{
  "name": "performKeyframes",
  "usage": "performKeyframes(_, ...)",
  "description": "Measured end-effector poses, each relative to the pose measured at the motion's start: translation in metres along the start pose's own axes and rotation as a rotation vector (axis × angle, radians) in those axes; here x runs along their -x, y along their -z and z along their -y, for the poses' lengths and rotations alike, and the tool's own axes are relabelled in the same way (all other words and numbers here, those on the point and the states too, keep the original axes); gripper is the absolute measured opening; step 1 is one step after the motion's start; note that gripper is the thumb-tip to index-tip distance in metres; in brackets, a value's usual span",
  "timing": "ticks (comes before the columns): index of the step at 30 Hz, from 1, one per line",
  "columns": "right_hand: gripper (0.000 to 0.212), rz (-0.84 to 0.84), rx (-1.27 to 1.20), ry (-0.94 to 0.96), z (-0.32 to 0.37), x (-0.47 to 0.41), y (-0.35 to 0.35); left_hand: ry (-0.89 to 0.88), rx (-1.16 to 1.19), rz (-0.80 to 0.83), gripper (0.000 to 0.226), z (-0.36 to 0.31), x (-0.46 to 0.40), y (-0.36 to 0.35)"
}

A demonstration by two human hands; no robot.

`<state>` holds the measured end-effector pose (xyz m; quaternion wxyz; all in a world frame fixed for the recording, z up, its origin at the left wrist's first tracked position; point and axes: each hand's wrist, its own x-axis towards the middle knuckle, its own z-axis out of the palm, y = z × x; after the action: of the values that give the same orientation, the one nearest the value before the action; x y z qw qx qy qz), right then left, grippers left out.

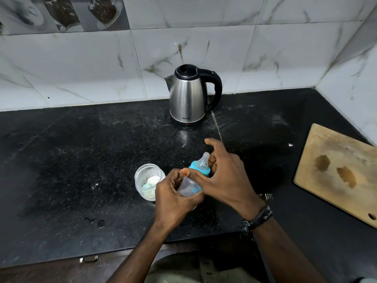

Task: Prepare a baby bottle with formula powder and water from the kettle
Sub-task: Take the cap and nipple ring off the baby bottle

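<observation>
A small clear baby bottle (190, 187) with a teal collar (199, 168) and a silicone teat is tilted over the black counter. My left hand (173, 198) grips the bottle's body from below. My right hand (223, 177) wraps around the teal collar, index finger raised. Just left of the bottle stands an open glass jar (148, 180) holding white formula powder and a pale scoop. A steel kettle (188, 96) with a black lid and handle stands at the back by the wall, handle facing right.
The black stone counter (81, 160) is dusted with powder and has small wet spots near its front edge. A wooden cutting board (338, 170) lies at the right. Marble-look tiled walls close the back and the right corner.
</observation>
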<state>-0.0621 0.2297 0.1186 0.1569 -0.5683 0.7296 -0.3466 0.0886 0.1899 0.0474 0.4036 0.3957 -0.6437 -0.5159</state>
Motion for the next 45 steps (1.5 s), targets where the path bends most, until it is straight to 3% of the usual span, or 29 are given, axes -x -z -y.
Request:
performKeyframes(7,0.071,0.078,-0.482,-0.034,-0.008,-0.001,0.004,0.051,0.067,-0.050,0.050,-0.001,-0.002,0.000)
performKeyframes(11,0.069,0.036,-0.758,-0.084,-0.017,-0.002,0.008,0.084,0.066,-0.079,0.048,0.008,-0.006,0.001)
performKeyframes(16,0.070,-0.062,-0.603,-0.127,-0.042,-0.001,0.013,0.063,0.062,-0.089,0.049,0.017,-0.005,0.001)
performKeyframes(28,0.086,-0.095,-0.194,-0.218,-0.105,0.016,-0.014,0.085,0.016,0.004,0.056,0.041,-0.012,-0.029)
performKeyframes(31,0.088,-0.081,-0.129,-0.230,-0.116,0.018,-0.026,0.122,0.021,0.020,0.063,0.052,-0.018,-0.039)
performKeyframes(45,0.081,0.024,0.096,-0.255,-0.127,0.018,-0.049,0.136,-0.031,0.092,0.057,0.089,-0.032,-0.060)
